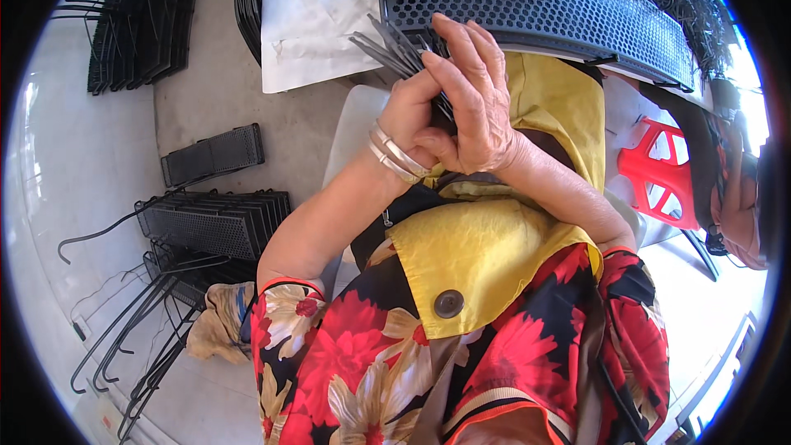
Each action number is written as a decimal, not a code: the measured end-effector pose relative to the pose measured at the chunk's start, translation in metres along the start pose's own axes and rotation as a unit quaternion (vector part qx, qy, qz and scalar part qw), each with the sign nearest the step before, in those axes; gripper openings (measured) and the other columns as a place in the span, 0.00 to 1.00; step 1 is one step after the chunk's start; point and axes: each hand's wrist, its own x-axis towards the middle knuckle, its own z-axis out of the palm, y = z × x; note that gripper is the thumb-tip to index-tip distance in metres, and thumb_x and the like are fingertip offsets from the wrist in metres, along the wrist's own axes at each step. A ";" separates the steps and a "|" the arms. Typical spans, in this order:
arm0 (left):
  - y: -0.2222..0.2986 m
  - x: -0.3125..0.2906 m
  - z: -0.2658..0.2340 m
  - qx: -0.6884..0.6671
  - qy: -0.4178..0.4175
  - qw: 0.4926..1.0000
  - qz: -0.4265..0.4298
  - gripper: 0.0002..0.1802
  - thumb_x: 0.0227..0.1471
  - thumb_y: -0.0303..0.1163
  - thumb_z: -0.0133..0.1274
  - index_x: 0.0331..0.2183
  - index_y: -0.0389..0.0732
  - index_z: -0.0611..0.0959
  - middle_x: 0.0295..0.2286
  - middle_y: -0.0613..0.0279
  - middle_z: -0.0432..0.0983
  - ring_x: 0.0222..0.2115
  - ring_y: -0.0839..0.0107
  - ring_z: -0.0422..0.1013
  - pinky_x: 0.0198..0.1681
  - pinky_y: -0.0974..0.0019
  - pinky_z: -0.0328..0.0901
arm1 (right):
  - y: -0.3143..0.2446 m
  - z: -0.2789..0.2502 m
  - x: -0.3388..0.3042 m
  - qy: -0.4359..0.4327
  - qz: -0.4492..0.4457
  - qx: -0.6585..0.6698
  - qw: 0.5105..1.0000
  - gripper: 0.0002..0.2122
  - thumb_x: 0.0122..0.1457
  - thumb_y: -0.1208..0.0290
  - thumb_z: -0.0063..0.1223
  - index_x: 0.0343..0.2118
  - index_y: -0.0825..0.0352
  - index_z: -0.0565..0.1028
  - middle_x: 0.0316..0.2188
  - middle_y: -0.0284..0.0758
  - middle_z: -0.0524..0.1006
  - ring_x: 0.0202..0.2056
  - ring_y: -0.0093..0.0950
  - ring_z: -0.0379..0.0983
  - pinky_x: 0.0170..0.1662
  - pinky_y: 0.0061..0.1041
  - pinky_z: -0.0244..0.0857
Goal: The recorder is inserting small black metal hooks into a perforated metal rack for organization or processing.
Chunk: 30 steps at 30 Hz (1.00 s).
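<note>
Black strips [394,56] — bundled at 12 o'clock, tips fanned toward 11. Clenched round bundle: left hand [414,105]. Spread-fingered and pressed close alongside: right hand [478,107]; hidden palm contact, cannot tell. Possible faults: strips scattering if left grip slackens; uneven tips snagging on perforated panel [535,4], 1 o'clock — if swung clockwise.

The near ends of the thin dark strips [387,48] are hidden between my left hand [412,115] and my right hand [478,111], too overlapped to count. My left fingers are mostly out of sight. On the far side, the black perforated tray [527,2] and the white sheet [317,16] are cut off. To the far right, a dark tangle [696,29] is too fine to make out; a blurred person [737,206] is partly cut off on the right.
</note>
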 end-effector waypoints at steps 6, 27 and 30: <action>-0.022 0.036 -0.050 0.001 -0.279 0.940 0.198 0.15 0.48 0.32 0.43 0.40 0.36 0.70 0.37 0.57 0.69 0.39 0.65 0.66 0.44 0.63 0.61 | 0.000 -0.018 0.000 -0.044 0.057 0.108 0.992 0.27 0.47 0.58 0.50 0.44 0.74 0.61 0.44 0.51 0.64 0.44 0.45 0.62 0.47 0.38 0.54; -0.006 0.040 -0.049 0.201 -0.239 0.928 0.202 0.12 0.47 0.29 0.47 0.35 0.33 0.72 0.29 0.51 0.72 0.30 0.63 0.72 0.32 0.62 0.69 | 0.021 -0.020 -0.001 0.027 0.493 0.314 0.811 0.05 0.49 0.78 0.49 0.29 0.73 0.70 0.20 0.31 0.73 0.21 0.14 0.66 0.24 0.14 0.62; -0.006 0.037 -0.052 0.203 -0.224 0.931 0.202 0.12 0.46 0.29 0.48 0.34 0.32 0.73 0.28 0.51 0.73 0.29 0.62 0.72 0.31 0.62 0.69 | 0.024 -0.020 0.000 0.026 0.498 0.335 0.799 0.06 0.48 0.78 0.50 0.30 0.74 0.71 0.20 0.32 0.73 0.21 0.15 0.66 0.24 0.14 0.61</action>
